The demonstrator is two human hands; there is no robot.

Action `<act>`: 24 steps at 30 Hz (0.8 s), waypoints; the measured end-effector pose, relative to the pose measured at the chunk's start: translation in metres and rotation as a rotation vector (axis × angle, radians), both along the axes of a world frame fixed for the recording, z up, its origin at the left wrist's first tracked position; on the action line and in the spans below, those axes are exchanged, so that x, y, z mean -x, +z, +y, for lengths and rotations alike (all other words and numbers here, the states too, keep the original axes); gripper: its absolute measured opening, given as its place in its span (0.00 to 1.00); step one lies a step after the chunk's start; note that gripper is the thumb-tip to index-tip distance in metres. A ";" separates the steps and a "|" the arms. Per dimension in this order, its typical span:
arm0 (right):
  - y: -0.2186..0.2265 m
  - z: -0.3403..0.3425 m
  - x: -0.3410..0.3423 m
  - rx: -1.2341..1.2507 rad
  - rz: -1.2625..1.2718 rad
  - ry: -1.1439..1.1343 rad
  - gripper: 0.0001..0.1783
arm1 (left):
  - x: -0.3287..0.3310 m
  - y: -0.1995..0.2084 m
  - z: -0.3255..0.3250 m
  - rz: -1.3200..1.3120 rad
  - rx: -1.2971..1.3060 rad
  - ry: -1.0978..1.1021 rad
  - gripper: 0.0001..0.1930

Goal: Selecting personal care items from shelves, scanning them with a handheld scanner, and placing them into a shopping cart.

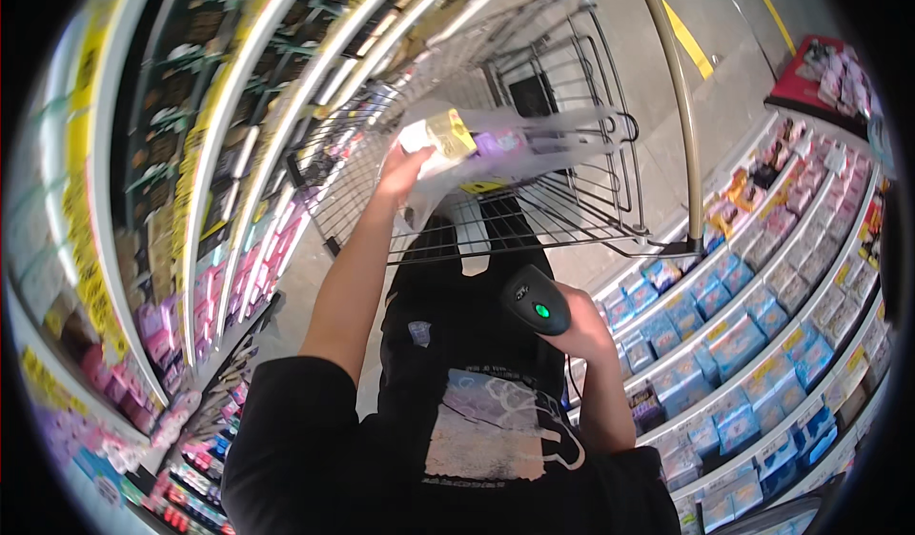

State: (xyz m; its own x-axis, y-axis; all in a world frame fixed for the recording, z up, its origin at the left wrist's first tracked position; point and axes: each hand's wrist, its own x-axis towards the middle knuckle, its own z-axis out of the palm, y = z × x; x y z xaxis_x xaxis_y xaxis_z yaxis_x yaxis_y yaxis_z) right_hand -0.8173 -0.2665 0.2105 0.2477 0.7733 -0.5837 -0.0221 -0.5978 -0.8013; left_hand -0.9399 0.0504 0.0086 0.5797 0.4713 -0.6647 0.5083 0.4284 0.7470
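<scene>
My left hand [404, 170] reaches forward over the shopping cart, its fingers closed on a small pale yellow and white package [444, 141]. Beside that package lies a purple one [496, 144], seen within or under a clear plastic bag [581, 123] that spreads across the cart. Close to my body, my right hand [585, 327] is wrapped round a black handheld barcode scanner [534, 299] with a green light on its top. The scanner's grip is mostly hidden, and a thin cable hangs below my hand.
Just ahead stands the wire shopping cart [541, 245], its curved bar [675, 87] rising on the right. Tall shelves [205, 154] with yellow label strips line the left. Low tiered shelves [734, 340] of small blue and pink packs fill the right, with a red display stand [787, 85] beyond.
</scene>
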 end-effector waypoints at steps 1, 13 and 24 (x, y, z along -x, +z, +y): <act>0.004 0.008 -0.001 -0.059 -0.041 -0.002 0.21 | 0.012 0.032 -0.006 -0.091 0.134 0.102 0.33; 0.072 0.118 0.031 -0.437 -0.072 0.312 0.20 | 0.131 0.197 -0.020 -1.057 0.697 0.827 0.25; 0.132 0.151 0.105 -0.506 -0.385 0.534 0.21 | 0.241 0.239 0.028 -0.244 -1.459 0.413 0.46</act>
